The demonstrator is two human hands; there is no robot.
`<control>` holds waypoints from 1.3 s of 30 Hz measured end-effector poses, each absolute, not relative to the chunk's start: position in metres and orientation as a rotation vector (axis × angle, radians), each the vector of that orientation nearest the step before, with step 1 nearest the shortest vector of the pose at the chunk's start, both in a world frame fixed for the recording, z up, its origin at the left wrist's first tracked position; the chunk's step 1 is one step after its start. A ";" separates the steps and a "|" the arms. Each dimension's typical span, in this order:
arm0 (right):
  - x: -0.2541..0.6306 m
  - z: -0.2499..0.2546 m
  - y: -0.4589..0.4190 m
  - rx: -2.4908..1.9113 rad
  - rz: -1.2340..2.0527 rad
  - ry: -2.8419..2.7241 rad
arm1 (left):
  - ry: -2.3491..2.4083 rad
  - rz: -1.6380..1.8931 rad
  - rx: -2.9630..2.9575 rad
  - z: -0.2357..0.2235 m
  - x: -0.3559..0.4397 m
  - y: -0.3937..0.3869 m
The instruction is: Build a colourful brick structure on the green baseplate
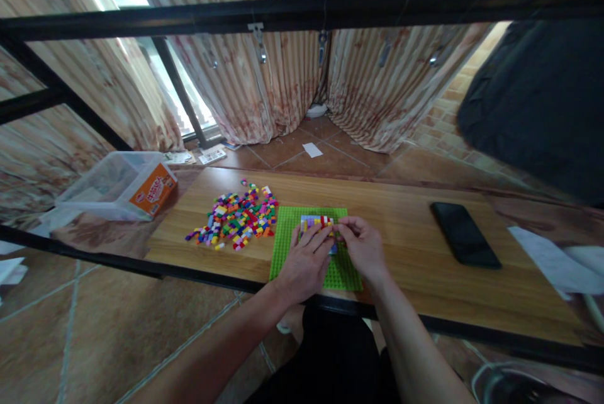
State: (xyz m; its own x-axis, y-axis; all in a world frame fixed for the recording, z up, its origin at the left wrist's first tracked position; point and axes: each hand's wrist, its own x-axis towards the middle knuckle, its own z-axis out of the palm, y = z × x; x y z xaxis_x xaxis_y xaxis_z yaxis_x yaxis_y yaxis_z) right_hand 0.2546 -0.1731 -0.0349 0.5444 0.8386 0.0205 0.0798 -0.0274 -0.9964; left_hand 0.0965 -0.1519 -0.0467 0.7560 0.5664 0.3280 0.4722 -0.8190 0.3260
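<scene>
Pleated, striped curtains (292, 83) hang at twelve o'clock, behind a long wood-grained table (406, 284) with a dark frame. Taking the square, green studded plastic baseplate (285, 240) as my clock's centre, I find the low lavender build with red, white and yellow plastic bricks (324, 220) on its middle. My left hand (304, 259) lies over it, fingers outstretched and nearly together, probably to steady it. My right hand (364, 246) comes in from three o'clock, thumb and forefinger close together at the build's edge; from this far off I can't tell whether they pinch a brick. The loose pile of multicoloured plastic bricks (243, 215) sits at nine to ten o'clock, presumably for easy reach. A black smartphone (465, 234) lies at three, well apart. At ten, a clear plastic tub (101, 193) bears an orange label (155, 190); its pale lettering is too small to read.
</scene>
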 end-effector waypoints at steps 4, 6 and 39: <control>0.254 -0.033 -0.172 -1.499 0.760 -0.758 | 0.804 0.598 2.730 -0.049 0.096 -0.152; 0.255 -0.032 -0.173 -1.506 0.773 -0.732 | 0.798 0.596 2.732 -0.049 0.096 -0.152; 0.248 -0.029 -0.174 -1.518 0.805 -0.777 | 0.914 0.728 2.685 -0.040 0.093 -0.150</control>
State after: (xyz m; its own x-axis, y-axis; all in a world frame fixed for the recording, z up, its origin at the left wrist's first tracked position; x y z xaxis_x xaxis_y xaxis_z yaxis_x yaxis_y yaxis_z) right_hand 0.2475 -0.1740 -0.0288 0.5390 0.8403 -0.0579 0.0289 -0.0871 -0.9958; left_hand 0.0927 -0.1498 -0.0396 0.6854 0.6184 0.3844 0.5132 -0.7848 0.3475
